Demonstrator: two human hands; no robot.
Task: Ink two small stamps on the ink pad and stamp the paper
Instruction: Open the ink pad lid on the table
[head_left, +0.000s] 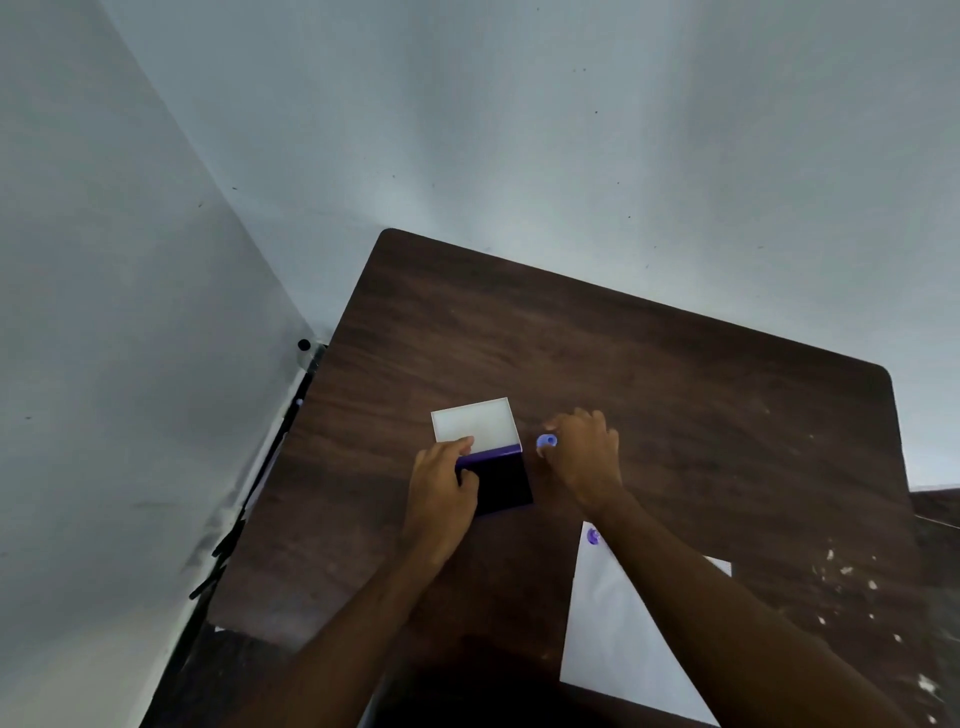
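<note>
The ink pad (501, 480) lies open on the dark wooden table (649, 364), its dark purple pad towards me and its white lid (475, 422) flipped back. My left hand (441, 493) rests on the pad's left edge, thumb and fingers gripping the case. A small round blue stamp (546, 442) stands just right of the lid, with my right hand (584, 457) closed around it from the right. The white paper (623, 639) lies near the front edge, partly under my right forearm, with one purple stamp mark (593, 537) at its far corner.
A grey wall runs along the table's far and left sides. Black rods or cables (260, 467) stand in the gap left of the table. White flecks (857, 582) dot the table's right part.
</note>
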